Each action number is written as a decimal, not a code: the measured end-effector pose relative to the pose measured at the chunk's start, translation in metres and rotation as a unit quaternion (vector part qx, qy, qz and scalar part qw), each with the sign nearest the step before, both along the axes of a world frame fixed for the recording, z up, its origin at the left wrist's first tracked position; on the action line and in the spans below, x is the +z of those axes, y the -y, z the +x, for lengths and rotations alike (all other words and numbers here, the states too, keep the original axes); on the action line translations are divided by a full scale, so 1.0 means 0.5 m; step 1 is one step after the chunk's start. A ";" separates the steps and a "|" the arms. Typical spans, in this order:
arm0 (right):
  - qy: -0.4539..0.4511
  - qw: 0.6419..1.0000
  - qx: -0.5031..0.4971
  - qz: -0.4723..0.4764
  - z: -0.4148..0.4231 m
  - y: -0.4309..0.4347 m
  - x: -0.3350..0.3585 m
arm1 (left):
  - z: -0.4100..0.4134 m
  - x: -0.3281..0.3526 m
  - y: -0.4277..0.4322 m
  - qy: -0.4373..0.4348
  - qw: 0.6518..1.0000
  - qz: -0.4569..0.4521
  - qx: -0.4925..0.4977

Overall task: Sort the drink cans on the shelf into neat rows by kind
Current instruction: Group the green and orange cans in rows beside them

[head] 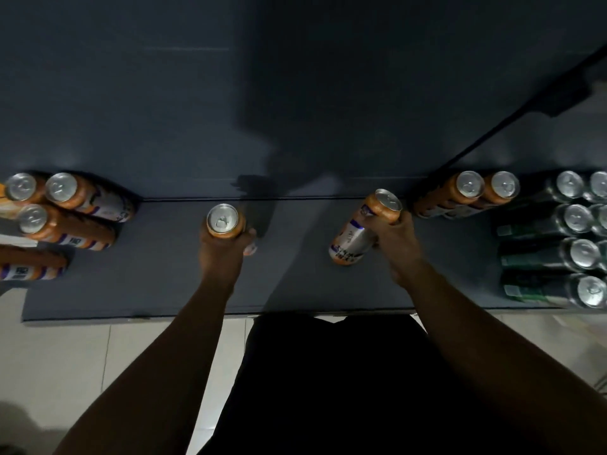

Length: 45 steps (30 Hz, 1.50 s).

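Observation:
My left hand (pixel 223 249) grips an orange can (pixel 223 221) from the near side, upright over the middle of the dark shelf (pixel 157 284). My right hand (pixel 399 244) holds a second orange can (pixel 358 231), tilted with its top leaning away to the right. Several orange cans (pixel 75 221) stand in a loose group at the left end. Two more orange cans (pixel 466 195) stand at the back right. Beside them, several dark green cans (pixel 542 257) form neat rows at the far right.
The shelf's back wall (pixel 197 93) rises just behind the cans. A black bracket (pixel 525 103) runs diagonally at the upper right. Pale floor tiles (pixel 98 356) lie below the shelf's front edge, and my dark clothing fills the bottom centre.

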State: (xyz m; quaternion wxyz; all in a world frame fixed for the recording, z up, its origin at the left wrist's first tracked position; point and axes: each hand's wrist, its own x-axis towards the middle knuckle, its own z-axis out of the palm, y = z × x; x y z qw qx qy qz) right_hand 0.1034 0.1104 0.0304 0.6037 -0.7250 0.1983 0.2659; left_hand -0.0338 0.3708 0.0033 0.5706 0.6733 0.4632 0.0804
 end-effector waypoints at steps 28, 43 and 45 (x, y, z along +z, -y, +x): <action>0.054 0.985 -0.119 0.108 0.024 0.293 0.187 | 0.226 0.212 0.456 0.051 0.950 -0.188 -0.244; 0.115 0.993 -0.015 0.003 0.129 0.476 0.046 | 0.305 0.078 0.659 0.071 0.963 -0.063 -0.252; 0.107 0.994 -0.011 -0.001 0.141 0.489 0.026 | 0.306 0.050 0.669 0.057 0.971 -0.055 -0.226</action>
